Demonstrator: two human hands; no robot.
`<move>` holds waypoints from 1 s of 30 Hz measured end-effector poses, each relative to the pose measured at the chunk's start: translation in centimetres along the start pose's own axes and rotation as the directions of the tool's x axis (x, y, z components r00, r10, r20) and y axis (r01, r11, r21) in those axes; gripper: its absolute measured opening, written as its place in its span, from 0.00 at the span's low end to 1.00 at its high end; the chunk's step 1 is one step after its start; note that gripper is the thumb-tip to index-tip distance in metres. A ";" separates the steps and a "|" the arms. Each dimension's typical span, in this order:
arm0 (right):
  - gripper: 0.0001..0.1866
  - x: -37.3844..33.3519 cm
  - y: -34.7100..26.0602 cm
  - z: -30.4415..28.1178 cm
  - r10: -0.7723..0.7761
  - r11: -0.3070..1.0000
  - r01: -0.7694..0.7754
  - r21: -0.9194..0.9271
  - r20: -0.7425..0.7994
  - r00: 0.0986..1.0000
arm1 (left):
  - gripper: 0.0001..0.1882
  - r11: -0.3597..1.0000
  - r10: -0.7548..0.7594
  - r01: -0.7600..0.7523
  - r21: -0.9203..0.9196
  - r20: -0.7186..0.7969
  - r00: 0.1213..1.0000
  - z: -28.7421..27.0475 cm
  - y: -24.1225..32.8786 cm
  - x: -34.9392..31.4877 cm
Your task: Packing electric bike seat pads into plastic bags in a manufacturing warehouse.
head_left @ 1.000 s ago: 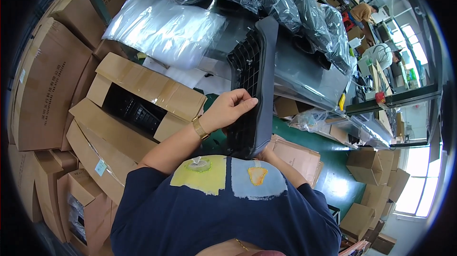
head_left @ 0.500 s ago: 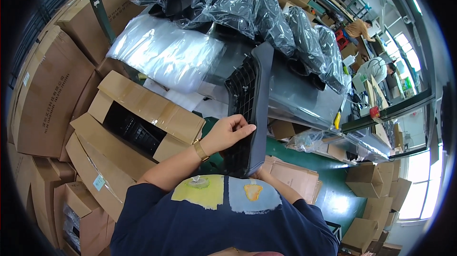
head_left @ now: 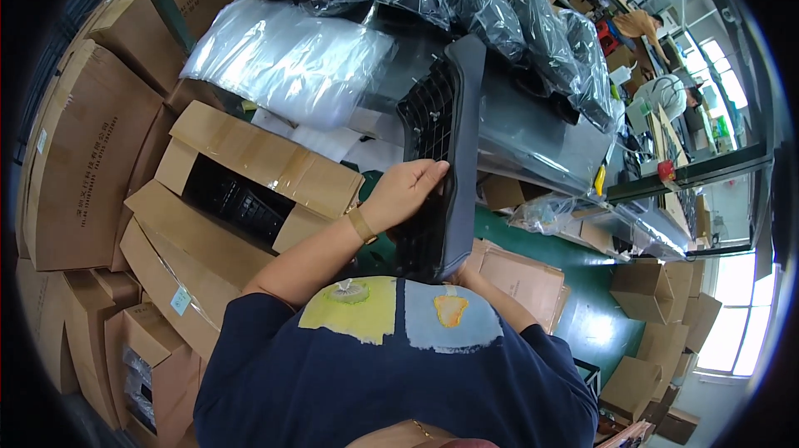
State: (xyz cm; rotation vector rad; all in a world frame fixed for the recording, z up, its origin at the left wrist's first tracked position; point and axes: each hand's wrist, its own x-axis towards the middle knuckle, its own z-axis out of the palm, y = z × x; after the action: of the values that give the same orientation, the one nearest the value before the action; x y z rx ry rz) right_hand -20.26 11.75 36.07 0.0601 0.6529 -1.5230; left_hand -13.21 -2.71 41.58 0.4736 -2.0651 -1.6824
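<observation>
I hold a long black moulded plastic panel [head_left: 468,140] on edge in front of my chest. One side is smooth and dark grey; the other has a ribbed grid with small metal studs. My left hand [head_left: 409,191] is closed on the panel's near-middle edge, thumb on the rim and fingers partly hidden behind it. At the lower end my right hand [head_left: 468,271] supports the panel; most of its fingers are out of sight behind it. Beyond lies a table [head_left: 533,148] with a stack of clear plastic bags [head_left: 287,61] and several bagged black parts [head_left: 545,36].
An open carton [head_left: 241,144] with black parts inside stands to my left, beside larger closed cartons [head_left: 91,156]. Flattened cardboard [head_left: 520,281] lies on the green floor at my right. Empty boxes [head_left: 645,294] and a metal frame post [head_left: 691,173] stand farther right. People work in the background.
The whole view has shifted, so the surroundings sit higher in the picture. The panel and my left hand have risen a little more than the table. Both hands keep their grip.
</observation>
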 end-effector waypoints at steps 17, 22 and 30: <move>0.37 1.3 -0.3 7.4 0.030 0.999 -0.023 0.033 -0.241 0.970 | 0.10 0.752 -0.169 0.047 -0.657 -0.124 0.978 -2.1 -2.4 -3.6; 0.37 1.5 0.0 7.6 0.031 0.999 -0.022 0.040 -0.236 0.971 | 0.10 0.755 -0.173 0.058 -0.654 -0.113 0.978 -2.4 -2.3 -3.8; 0.37 1.5 -0.2 7.4 0.032 0.998 -0.020 0.054 -0.234 0.972 | 0.11 0.745 -0.172 0.057 -0.664 -0.109 0.979 -2.3 -2.3 -3.4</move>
State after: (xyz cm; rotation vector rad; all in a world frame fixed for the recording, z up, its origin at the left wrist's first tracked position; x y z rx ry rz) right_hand -17.95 7.18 41.61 0.2906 0.7975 -1.5197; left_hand -9.15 -3.34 39.28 0.4776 -1.2081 -2.2095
